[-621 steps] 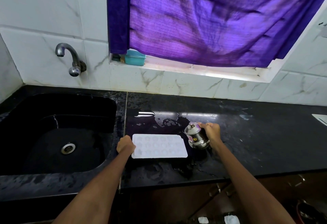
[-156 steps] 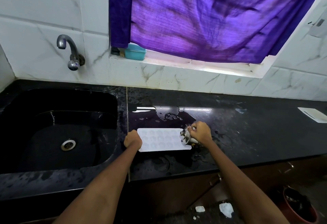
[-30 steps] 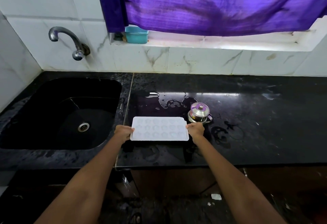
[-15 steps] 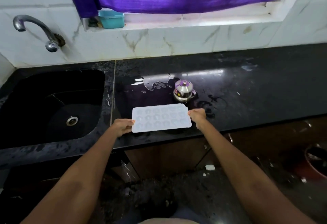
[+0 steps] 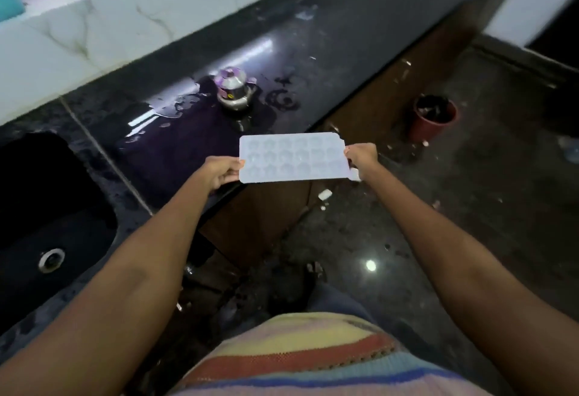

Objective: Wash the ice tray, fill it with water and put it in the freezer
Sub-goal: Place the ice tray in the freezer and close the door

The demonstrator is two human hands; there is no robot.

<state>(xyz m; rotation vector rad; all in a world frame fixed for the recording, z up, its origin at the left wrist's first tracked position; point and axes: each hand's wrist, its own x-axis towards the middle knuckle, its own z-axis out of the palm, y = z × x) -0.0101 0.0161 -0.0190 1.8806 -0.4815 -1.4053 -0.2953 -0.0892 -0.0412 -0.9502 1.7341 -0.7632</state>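
Note:
The white ice tray (image 5: 293, 157), flat with several small round cells, is held level in the air just past the front edge of the black counter (image 5: 344, 35). My left hand (image 5: 221, 170) grips its left short edge. My right hand (image 5: 360, 157) pinches its right short edge. Whether the cells hold water cannot be told from here.
A small steel pot (image 5: 233, 90) with a lid stands on the wet counter behind the tray. The black sink (image 5: 47, 223) lies at the left. A red bucket (image 5: 434, 117) stands on the dark floor at the right, near brown cabinet doors (image 5: 257, 220).
Both hands have lifted the tray off the counter and carried it out past the counter's edge. The view has swung right and down toward the floor.

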